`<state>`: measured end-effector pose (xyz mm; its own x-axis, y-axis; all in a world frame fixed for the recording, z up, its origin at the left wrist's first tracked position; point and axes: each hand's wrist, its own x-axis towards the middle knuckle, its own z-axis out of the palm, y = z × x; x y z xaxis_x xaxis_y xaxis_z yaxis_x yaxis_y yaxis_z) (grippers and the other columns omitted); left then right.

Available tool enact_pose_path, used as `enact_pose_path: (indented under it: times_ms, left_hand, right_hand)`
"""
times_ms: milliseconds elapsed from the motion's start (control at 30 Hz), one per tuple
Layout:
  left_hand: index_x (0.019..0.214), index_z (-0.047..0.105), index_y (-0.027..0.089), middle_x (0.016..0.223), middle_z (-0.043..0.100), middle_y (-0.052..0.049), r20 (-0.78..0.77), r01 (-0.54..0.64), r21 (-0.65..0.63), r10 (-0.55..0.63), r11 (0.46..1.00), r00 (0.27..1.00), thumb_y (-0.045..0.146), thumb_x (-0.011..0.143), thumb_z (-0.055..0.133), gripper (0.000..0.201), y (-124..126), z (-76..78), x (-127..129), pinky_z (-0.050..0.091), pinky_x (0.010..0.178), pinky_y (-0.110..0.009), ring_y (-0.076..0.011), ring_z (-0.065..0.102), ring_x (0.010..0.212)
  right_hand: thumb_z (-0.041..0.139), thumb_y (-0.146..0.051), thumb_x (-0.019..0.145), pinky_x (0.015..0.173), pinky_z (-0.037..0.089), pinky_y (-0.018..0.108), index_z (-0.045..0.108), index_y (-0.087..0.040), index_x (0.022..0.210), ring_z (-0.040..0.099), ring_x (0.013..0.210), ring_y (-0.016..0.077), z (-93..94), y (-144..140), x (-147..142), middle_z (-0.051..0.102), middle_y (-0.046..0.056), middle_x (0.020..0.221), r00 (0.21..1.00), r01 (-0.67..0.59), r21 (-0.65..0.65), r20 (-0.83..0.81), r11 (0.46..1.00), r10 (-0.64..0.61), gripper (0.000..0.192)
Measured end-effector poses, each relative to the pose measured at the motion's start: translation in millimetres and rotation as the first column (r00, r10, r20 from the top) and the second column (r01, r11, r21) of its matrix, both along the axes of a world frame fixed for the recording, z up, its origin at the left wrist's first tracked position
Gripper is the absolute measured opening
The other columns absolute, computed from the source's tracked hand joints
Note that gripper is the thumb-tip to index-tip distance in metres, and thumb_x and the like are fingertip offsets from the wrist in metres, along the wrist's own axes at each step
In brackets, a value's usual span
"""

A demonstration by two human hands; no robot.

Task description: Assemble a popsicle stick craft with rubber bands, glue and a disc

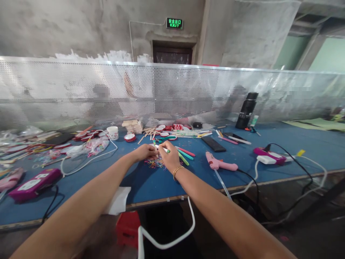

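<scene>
On blue table: both hands, left hand, right hand, fingers gripping one white stick; one pink glue gun nearby.

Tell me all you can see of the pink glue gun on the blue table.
The glue gun is pale pink and looks like plastic. It lies on its side on the blue table, near the front edge, to the right of the right hand, which does not touch it. A clear glue stick juts from it toward the table edge. A black cord runs from its right end over the edge. Nothing holds it.
</scene>
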<state>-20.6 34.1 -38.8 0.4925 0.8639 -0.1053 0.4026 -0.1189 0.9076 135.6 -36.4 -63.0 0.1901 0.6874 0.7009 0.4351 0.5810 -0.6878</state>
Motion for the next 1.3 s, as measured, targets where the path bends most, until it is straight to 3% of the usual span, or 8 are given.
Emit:
enact_pose_path:
  times_ms: [1300]
  left_hand:
    - [0.067, 0.066, 0.015, 0.068, 0.070, -0.003, -0.014, 0.001, 0.014, -0.001, 1.000, 1.000, 0.049, 0.052, 0.086, 0.042, -0.5, -0.1, -0.8, 0.052, 0.067, -0.026, -0.0128, 0.062, 0.062]
  right_hand:
    - [0.048, -0.031, 0.085, 0.073, 0.044, 0.027, 0.057, -0.023, 0.075, 0.060, 0.077, 0.0173, 2.6, -3.2, -0.2, 0.066, -0.001, 0.077, 1.000, 0.019, -0.029, -0.021, 0.999, -0.019, 0.015]
